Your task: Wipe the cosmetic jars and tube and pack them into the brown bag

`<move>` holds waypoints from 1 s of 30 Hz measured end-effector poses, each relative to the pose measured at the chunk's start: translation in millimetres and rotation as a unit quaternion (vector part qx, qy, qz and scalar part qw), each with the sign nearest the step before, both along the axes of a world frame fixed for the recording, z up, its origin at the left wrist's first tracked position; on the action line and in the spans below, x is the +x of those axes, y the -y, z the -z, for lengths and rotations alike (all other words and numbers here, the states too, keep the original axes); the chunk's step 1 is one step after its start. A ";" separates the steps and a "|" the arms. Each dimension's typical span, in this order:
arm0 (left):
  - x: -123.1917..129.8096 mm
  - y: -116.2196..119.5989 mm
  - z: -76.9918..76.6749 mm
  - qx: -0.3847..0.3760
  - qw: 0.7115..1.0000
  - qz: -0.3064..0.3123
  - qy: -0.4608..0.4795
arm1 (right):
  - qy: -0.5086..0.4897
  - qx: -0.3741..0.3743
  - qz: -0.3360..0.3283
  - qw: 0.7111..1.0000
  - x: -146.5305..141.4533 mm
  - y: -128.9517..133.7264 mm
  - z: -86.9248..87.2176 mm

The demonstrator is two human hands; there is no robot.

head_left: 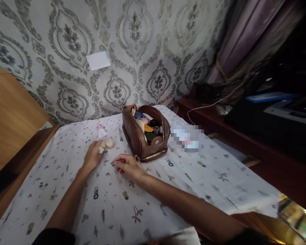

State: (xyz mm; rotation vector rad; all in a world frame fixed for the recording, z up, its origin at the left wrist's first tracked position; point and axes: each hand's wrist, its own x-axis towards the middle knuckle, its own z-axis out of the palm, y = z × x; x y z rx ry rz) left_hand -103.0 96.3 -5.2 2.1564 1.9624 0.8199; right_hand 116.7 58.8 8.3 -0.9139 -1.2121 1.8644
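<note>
So my left grip [92,156] is clamped on a small pale piece [101,149] beside a cream disc [109,144], right grip [128,166] loosely apart near the brown bag [134,136].

No readable text, label, brand, number or sign appears anywhere.

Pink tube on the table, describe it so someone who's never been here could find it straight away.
On the white patterned cloth, find the big brown bag, then look left of it. The tube lies just beyond the left hand's fingertips. It is pink and white and longer than wide, unlike the round, cream-coloured piece nearby.
</note>
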 end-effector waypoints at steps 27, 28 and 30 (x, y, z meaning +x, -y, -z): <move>89.7 72.6 -3.7 0.256 0.950 0.177 -0.005 | -0.254 -0.161 -0.011 0.954 9.3 2.5 9.8; 89.6 72.8 -5.2 0.259 0.950 0.172 -0.005 | -0.242 -0.162 -0.018 0.956 8.4 3.4 11.0; 89.0 72.8 -8.1 0.255 0.954 0.155 0.010 | -0.222 -0.159 -0.029 0.962 7.0 5.0 13.6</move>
